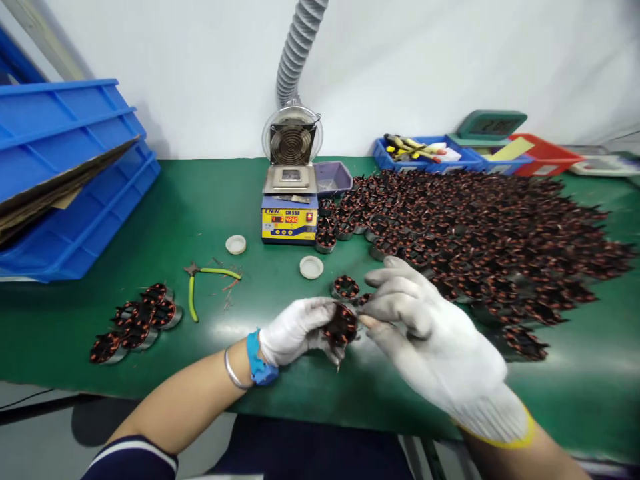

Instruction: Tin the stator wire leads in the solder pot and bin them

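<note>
My gloved left hand [300, 330] is closed around a motor stator [341, 325] with dark insulation and copper windings, held just above the bench's front part. On the stator's right side, my gloved right hand [425, 333] has thumb and forefinger pinched together, the thumb tip bare. Whatever lies between those fingertips is too small to make out. Just beyond the hands, another stator [345, 287] lies on the green bench [280, 393], and one more is partly hidden by my right hand. Diagonal cutters [192, 272] with green handles lie spread at the left, beside wire scraps [230, 288].
A solder pot [289, 223] stands at the back under a grey duct [300, 47]. Many stators [465, 227] cover the right side; several more [135, 323] sit left. Two small white dishes [311, 267] [236, 245], blue crates [75, 180] and tool bins [425, 155] surround the work area.
</note>
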`<action>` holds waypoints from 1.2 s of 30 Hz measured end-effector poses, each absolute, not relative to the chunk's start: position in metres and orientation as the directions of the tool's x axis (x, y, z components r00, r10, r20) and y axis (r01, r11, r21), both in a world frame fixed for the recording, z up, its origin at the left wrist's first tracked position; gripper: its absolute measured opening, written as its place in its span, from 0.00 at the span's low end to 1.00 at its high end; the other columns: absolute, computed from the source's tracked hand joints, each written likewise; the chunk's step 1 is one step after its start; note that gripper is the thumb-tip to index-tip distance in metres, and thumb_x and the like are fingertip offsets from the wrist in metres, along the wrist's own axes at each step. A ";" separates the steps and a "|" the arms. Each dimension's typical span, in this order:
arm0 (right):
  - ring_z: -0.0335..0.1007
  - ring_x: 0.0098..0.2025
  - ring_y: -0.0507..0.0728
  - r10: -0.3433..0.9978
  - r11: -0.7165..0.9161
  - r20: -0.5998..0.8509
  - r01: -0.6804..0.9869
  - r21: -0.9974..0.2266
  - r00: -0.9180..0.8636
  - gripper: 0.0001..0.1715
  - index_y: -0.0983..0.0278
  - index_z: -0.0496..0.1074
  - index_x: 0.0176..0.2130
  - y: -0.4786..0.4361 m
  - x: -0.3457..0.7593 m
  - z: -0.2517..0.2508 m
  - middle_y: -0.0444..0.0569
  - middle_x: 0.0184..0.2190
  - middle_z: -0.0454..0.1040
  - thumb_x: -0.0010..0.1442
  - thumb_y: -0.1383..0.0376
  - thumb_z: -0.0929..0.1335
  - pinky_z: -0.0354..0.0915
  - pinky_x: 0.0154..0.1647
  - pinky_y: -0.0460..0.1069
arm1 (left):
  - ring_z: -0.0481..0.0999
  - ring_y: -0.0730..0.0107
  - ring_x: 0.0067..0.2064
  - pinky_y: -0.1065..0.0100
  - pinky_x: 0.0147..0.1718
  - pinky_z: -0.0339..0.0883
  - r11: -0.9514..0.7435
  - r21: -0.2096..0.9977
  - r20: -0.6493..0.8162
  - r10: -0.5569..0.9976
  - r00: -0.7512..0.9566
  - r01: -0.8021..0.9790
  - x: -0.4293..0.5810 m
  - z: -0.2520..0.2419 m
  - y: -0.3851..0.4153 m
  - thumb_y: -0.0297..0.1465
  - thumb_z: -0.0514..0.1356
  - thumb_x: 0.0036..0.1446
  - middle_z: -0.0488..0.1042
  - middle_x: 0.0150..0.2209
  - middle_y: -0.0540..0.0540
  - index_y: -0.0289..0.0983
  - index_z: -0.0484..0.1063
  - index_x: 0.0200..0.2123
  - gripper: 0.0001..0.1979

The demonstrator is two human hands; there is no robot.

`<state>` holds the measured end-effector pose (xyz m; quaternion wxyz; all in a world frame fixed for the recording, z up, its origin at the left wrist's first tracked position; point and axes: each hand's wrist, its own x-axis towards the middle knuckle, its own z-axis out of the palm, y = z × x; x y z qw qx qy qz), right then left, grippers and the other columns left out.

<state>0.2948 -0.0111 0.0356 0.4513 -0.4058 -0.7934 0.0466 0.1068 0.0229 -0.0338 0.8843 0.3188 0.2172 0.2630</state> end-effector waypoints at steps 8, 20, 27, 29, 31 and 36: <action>0.74 0.58 0.65 0.913 0.398 0.363 0.594 -0.699 -0.184 0.28 0.60 0.73 0.55 -0.018 0.314 0.003 0.54 0.53 0.77 0.55 0.60 0.73 0.72 0.61 0.62 | 0.75 0.68 0.24 0.69 0.22 0.68 0.578 0.772 -0.261 0.668 0.697 -0.265 0.106 -0.029 0.027 0.57 0.74 0.41 0.78 0.31 0.41 0.30 0.78 0.38 0.35; 0.77 0.55 0.62 0.765 0.609 0.518 0.692 -0.388 -0.383 0.35 0.61 0.63 0.64 -0.009 0.311 -0.030 0.56 0.54 0.77 0.57 0.68 0.66 0.76 0.56 0.57 | 0.60 0.34 0.66 0.44 0.66 0.47 -0.523 0.771 0.354 0.826 0.439 0.363 0.099 -0.004 0.015 0.43 0.75 0.45 0.70 0.61 0.33 0.42 0.78 0.52 0.30; 0.76 0.55 0.63 0.752 0.609 0.551 0.703 -0.367 -0.363 0.32 0.61 0.64 0.63 -0.011 0.322 -0.020 0.58 0.55 0.76 0.61 0.68 0.68 0.76 0.56 0.56 | 0.60 0.70 0.23 0.66 0.29 0.57 -0.123 0.935 -0.114 0.783 0.611 0.332 0.084 0.000 0.022 0.44 0.66 0.56 0.62 0.17 0.50 0.38 0.70 0.17 0.22; 0.76 0.55 0.63 0.762 0.594 0.544 0.715 -0.369 -0.353 0.33 0.61 0.63 0.63 -0.010 0.322 -0.019 0.58 0.55 0.76 0.60 0.68 0.68 0.76 0.55 0.57 | 0.59 0.72 0.22 0.67 0.25 0.55 0.028 0.993 -0.093 0.789 0.608 0.116 0.077 0.007 0.025 0.49 0.68 0.52 0.63 0.17 0.50 0.37 0.70 0.18 0.24; 0.76 0.56 0.63 0.754 0.600 0.552 0.715 -0.360 -0.355 0.34 0.61 0.62 0.64 -0.010 0.321 -0.019 0.58 0.55 0.76 0.60 0.69 0.67 0.76 0.55 0.57 | 0.62 0.70 0.23 0.67 0.25 0.55 0.017 0.999 0.001 0.912 0.410 -0.041 0.076 0.009 0.028 0.53 0.67 0.51 0.69 0.21 0.48 0.37 0.74 0.25 0.24; 0.75 0.55 0.63 0.692 0.650 0.609 0.703 -0.289 -0.389 0.35 0.59 0.59 0.65 -0.010 0.314 -0.018 0.57 0.53 0.75 0.60 0.70 0.66 0.77 0.53 0.57 | 0.66 0.70 0.29 0.70 0.29 0.59 -0.038 0.975 -0.053 0.917 0.394 0.219 0.094 -0.004 0.025 0.44 0.64 0.58 0.71 0.26 0.50 0.37 0.72 0.29 0.15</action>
